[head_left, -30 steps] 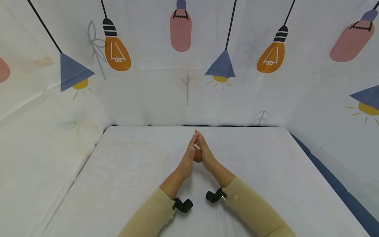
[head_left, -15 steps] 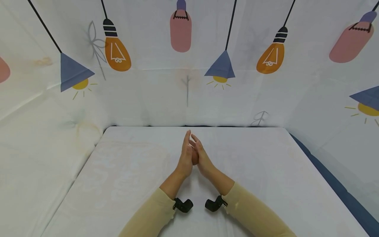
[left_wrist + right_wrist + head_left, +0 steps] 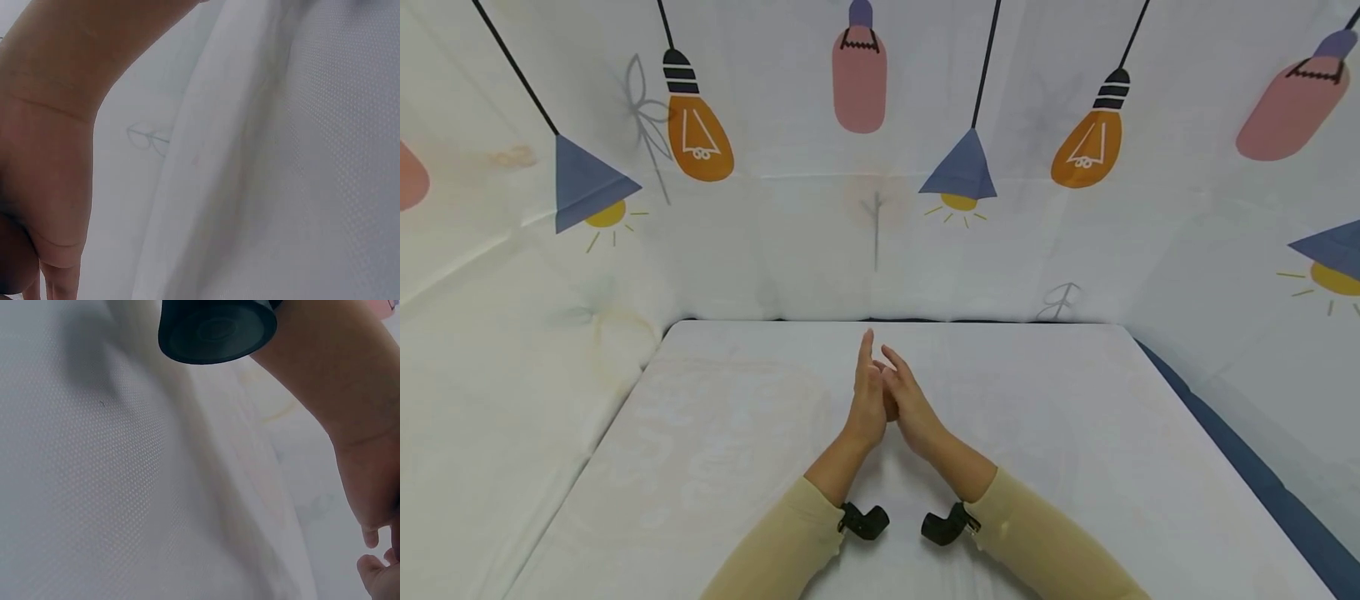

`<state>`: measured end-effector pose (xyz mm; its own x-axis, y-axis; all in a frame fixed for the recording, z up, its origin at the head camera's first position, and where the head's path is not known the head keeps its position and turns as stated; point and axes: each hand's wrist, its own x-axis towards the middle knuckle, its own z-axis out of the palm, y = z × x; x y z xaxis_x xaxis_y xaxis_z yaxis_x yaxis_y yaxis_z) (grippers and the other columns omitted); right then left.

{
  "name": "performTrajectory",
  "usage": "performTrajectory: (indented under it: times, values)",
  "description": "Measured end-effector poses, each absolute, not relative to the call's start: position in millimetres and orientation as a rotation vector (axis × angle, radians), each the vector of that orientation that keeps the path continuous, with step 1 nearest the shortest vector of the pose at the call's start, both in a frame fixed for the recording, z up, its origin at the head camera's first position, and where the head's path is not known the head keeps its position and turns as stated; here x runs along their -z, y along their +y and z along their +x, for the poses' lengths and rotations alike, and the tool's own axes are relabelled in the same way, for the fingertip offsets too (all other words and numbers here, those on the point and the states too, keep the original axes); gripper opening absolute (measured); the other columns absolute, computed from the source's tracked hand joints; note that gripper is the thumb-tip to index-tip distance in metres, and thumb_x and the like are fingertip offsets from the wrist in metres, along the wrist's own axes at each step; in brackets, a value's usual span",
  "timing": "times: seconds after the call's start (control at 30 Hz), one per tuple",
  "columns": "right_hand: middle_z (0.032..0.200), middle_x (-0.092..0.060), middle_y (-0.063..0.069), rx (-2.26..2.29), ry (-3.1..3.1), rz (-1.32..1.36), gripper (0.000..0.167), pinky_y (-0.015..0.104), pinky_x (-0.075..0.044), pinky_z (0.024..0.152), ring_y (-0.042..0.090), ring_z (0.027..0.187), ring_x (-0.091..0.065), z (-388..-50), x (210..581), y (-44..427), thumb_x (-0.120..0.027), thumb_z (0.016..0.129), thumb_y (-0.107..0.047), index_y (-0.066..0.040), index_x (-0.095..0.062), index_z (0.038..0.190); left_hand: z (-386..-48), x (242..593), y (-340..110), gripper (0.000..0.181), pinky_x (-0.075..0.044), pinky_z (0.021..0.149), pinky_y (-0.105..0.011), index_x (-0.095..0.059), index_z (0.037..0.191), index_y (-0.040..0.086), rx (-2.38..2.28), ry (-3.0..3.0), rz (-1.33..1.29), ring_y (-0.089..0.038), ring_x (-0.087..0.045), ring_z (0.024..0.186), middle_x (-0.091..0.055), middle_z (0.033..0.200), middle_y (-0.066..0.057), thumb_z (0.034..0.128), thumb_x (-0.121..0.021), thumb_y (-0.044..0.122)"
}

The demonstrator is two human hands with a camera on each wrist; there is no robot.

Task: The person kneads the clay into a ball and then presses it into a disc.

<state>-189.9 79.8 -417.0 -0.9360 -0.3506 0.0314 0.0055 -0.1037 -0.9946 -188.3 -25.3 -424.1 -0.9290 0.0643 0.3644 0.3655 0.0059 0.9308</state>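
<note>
In the head view, my left hand (image 3: 866,408) and right hand (image 3: 917,412) stand palm to palm above the table, fingers fairly straight and pointing away from me. Pressed between the palms is a smooth brown rounded lump (image 3: 891,407), mostly covered by the hands; its material cannot be told. Part of this lump (image 3: 15,256) also shows against the palm at the lower left of the left wrist view. The fingertips stand slightly apart. At the right edge of the right wrist view, my right hand (image 3: 369,481) is partly cut off, with fingertips of the other hand below it.
A white-covered table (image 3: 700,467) lies under both forearms. White cloth (image 3: 775,242) printed with lamps and bulbs hangs behind and at the sides. A black wrist camera (image 3: 865,522) sits on the left cuff, another camera (image 3: 945,525) on the right.
The fingertips have swung to the left and parted a little. The right hand has slid slightly toward me against the left. The brown lump has moved left and nearer, and less of it shows.
</note>
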Motion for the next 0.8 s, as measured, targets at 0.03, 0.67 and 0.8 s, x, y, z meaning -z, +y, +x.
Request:
performTrajectory:
  times: [0.03, 0.67, 0.8]
  values:
    - [0.158, -0.035, 0.015, 2.136, 1.930, -0.349, 0.062, 0.046, -0.039, 0.107, 0.030, 0.139, -0.040, -189.8, 416.4, 79.4, -0.042, 0.108, -0.039, -0.019, -0.018, 0.161, -188.2, 423.8, -24.5, 0.103, -0.018, 0.111, -0.069, -0.003, 0.162, 0.024, 2.036, -2.053, -0.437, -0.034, -0.023, 0.145, -0.011, 0.165, -0.009, 0.0836, -0.014, 0.090]
    - [0.151, -0.038, 0.028, 2.662, 1.449, -0.115, 0.056, 0.042, -0.043, 0.106, 0.039, 0.137, -0.044, -208.5, 405.0, 104.1, -0.042, 0.109, -0.032, -0.009, -0.022, 0.157, -187.9, 419.1, -39.0, 0.091, -0.008, 0.116, -0.064, -0.005, 0.161, 0.008, 1.783, -2.084, -0.512, -0.029, -0.003, 0.152, -0.004, 0.167, -0.009, 0.0982, -0.013, 0.073]
    - [0.151, -0.040, 0.025, 2.707, 1.469, -0.107, 0.055, 0.040, -0.044, 0.105, 0.038, 0.138, -0.043, -212.7, 397.1, 121.0, -0.042, 0.109, -0.032, -0.011, -0.025, 0.156, -188.1, 414.8, -51.3, 0.092, -0.006, 0.116, -0.065, -0.007, 0.161, 0.007, 1.682, -2.151, -0.528, -0.030, -0.002, 0.152, -0.004, 0.167, -0.012, 0.0980, -0.012, 0.074]
